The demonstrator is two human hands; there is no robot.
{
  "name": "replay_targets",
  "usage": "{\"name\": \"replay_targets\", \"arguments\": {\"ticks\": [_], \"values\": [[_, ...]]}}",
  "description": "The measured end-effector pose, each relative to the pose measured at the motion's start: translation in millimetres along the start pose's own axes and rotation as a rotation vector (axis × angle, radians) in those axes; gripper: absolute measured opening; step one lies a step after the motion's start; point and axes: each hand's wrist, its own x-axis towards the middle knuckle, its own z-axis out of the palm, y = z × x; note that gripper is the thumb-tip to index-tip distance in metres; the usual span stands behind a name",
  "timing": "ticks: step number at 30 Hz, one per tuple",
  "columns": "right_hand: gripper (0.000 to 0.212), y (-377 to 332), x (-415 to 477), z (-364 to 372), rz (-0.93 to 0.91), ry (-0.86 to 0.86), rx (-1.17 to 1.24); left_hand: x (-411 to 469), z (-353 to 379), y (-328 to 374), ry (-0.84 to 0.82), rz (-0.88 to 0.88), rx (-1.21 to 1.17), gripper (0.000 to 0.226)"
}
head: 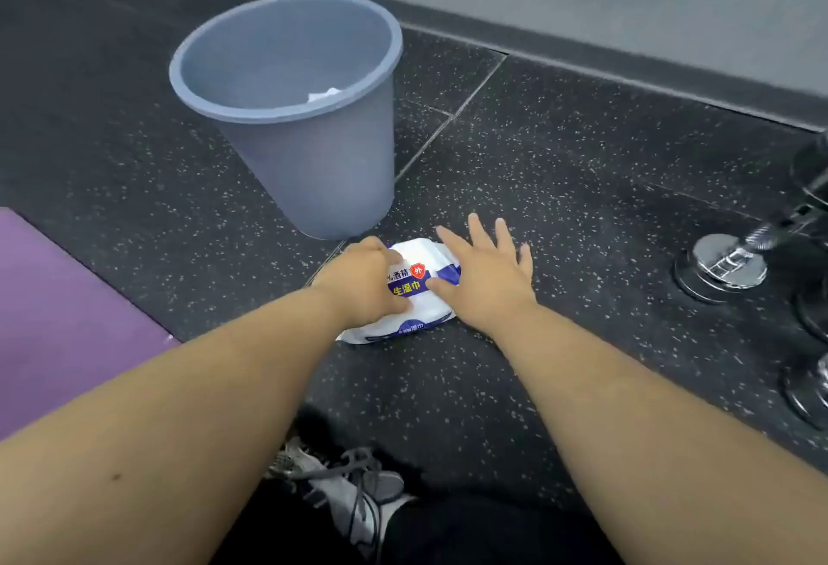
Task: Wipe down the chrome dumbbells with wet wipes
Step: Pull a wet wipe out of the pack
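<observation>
Gripping the wet-wipes pack [419, 311] in my curled left hand [358, 286]; my right hand [484, 284], fingers spread, touches its side.

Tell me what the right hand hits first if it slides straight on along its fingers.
Probably nothing close: the right hand points over speckled floor, passing just right of the blue-grey bin, toward the wall skirting. Depth is unclear.
</observation>
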Motion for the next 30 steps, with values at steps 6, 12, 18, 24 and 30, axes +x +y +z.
{"name": "replay_targets", "arguments": {"ticks": [6,12,18,24,30], "values": [[0.047,3,0,9,-0.06,0.025,0.063,-1,-3,-4,0.019,0.042,0.158,0.04],[0.04,5,-13,8,-0.008,0.024,0.094,-3,-11,-10,0.165,0.005,-0.103,0.034],[0.032,-11,-13,11,-0.11,0.123,-0.024,0,-14,-30,0.374,-0.026,0.035,0.015],[0.027,-27,-2,21,-0.063,0.026,0.103,2,1,-14,0.023,0.198,0.085,0.056],[0.039,-16,0,13,0.035,0.014,0.46,1,1,-13,-0.103,0.188,-0.135,0.037]]}}
